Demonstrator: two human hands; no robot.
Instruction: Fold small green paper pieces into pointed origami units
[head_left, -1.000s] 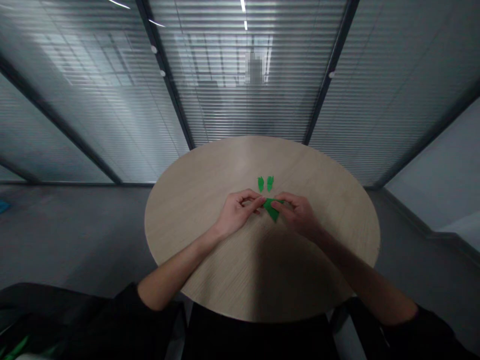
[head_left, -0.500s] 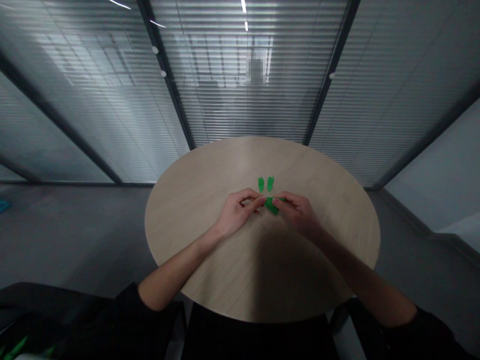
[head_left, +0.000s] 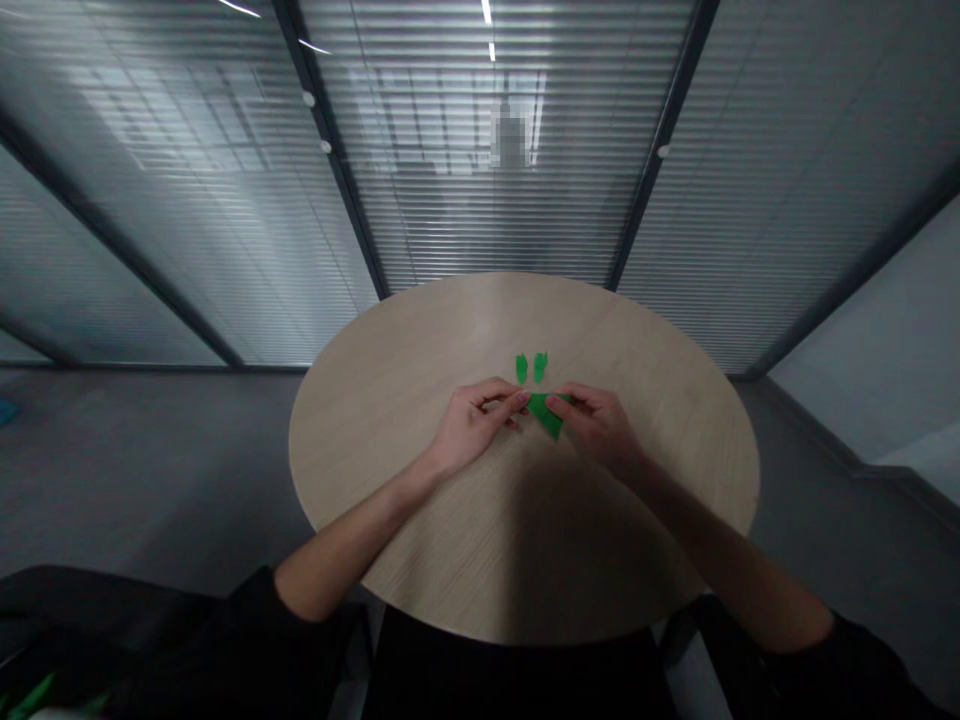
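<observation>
A small folded piece of green paper (head_left: pixel 546 414) is held between both hands just above the round wooden table (head_left: pixel 420 500). My left hand (head_left: pixel 474 425) pinches its left end with curled fingers. My right hand (head_left: pixel 597 425) pinches its right end, thumb and forefinger on top. Two small folded green paper shapes (head_left: pixel 531 367) lie side by side on the table just beyond my fingertips.
The table stands against glass walls with lowered blinds (head_left: pixel 510 180) and dark frames. Grey floor (head_left: pixel 150 470) surrounds it. Something green (head_left: pixel 30 697) shows at the bottom left corner beside my dark sleeve.
The green paper's lower point was tucked up half a second ago and now hangs down again; my hands have hardly shifted.
</observation>
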